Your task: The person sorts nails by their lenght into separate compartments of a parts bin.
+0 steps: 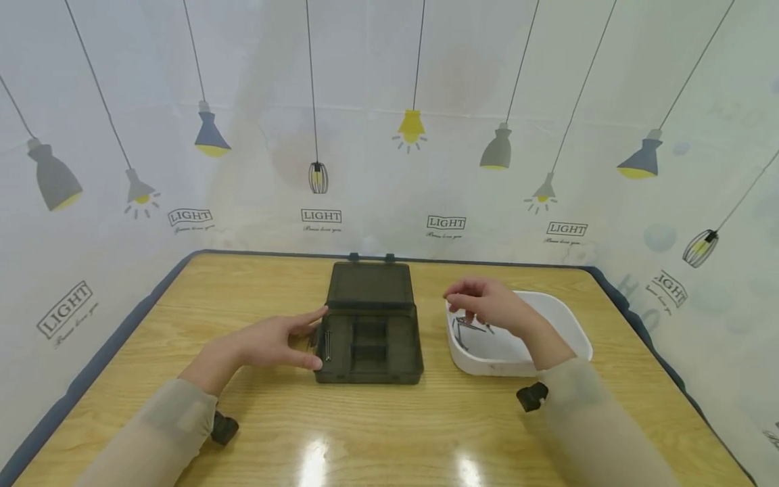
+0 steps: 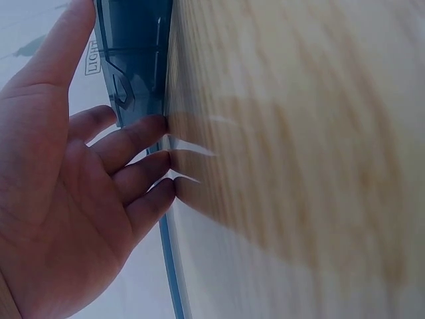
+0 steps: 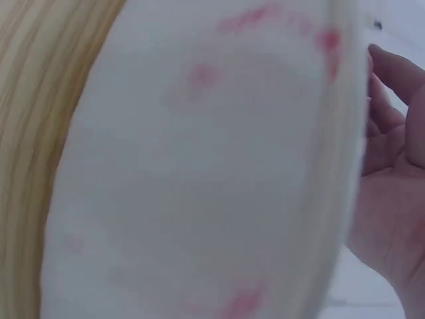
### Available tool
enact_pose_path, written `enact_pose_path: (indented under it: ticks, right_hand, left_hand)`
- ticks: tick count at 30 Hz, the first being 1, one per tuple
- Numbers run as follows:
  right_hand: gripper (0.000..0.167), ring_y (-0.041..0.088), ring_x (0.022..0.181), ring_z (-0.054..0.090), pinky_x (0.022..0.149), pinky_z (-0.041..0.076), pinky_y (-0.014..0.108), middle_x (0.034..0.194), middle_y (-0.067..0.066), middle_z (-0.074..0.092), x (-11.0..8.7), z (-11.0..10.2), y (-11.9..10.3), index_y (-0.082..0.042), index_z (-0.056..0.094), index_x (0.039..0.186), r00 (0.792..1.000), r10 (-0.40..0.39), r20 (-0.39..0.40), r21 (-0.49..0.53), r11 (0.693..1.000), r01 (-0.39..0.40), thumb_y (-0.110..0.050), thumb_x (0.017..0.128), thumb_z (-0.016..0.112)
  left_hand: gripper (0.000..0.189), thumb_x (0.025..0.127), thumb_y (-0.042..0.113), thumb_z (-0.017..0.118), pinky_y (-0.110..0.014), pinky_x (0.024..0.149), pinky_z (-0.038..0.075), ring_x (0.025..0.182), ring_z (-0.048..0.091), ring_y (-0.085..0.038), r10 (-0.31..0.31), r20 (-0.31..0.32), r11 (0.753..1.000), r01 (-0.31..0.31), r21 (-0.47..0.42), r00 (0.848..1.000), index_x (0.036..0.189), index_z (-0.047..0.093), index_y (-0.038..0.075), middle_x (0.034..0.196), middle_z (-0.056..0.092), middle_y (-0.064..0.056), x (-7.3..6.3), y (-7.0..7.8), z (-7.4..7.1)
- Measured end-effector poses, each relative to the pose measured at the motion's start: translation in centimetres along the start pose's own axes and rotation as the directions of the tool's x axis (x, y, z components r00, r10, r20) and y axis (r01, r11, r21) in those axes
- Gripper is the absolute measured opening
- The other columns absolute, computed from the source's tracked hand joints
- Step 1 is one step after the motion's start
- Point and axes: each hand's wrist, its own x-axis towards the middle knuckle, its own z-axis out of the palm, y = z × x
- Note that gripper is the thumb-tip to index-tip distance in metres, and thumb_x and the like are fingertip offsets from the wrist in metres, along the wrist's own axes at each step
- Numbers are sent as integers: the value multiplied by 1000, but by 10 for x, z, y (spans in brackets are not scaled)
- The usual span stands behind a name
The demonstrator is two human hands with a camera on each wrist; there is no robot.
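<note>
A dark, see-through plastic case point(image 1: 368, 375) lies with its lid point(image 1: 370, 284) raised at the back. Slim metal pieces point(image 1: 328, 346) are in its left compartment. My left hand point(image 1: 270, 345) is at the case's left side, thumb and fingers spread along that edge; in the left wrist view, its fingertips reach down to the table. Over the left part of a white tray point(image 1: 517, 368) is my right hand point(image 1: 496, 308), its fingers bent and tips close together. Whether they pinch something small is unclear. Beneath it, several thin dark metal pieces point(image 1: 464, 335) lie in the tray.
Case and tray stand apart on a wooden table point(image 1: 359, 433). Behind and beside the table hangs a pale sheet point(image 1: 371, 61) printed with lamps. The right wrist view is mostly filled by the tray's outer wall point(image 3: 192, 166), which has reddish marks.
</note>
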Motion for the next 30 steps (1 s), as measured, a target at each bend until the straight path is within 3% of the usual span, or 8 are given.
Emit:
enact_pose_path:
  ticks: [7,11,16,30]
  right_hand:
    - [25,23,78,64,64,52,31,103,16,74,-5,-26,42,-6,75,125,997,78,6,-94,993,-77,-23,106,74]
    - [23,20,76,58,64,49,30,93,10,70,-4,-28,58,-8,77,122,993,117,7,-131,985,-115,-22,104,75]
    - [21,18,79,57,68,48,28,94,2,69,0,-24,75,-9,79,120,990,143,20,-143,980,-139,-20,102,77]
    - [17,15,80,58,73,49,30,97,2,73,5,-18,81,-5,79,113,992,126,-5,-213,969,-125,-18,101,77]
  left_hand:
    - [112,93,62,83,-68,131,31,161,44,-38,-8,-1,1000,8,8,1000,178,19,28,174,45,-15,2,-2,1]
    - [112,92,62,83,-68,131,31,161,44,-38,-7,-2,1000,7,10,1000,178,19,28,175,43,-14,2,-4,3]
    - [112,92,62,83,-69,130,31,161,44,-39,-7,2,1000,7,-1,1000,178,19,29,174,44,-15,3,-4,4]
    - [112,93,61,82,-69,130,32,160,45,-39,10,-5,1000,-10,16,1000,178,19,27,174,44,-16,2,-3,2]
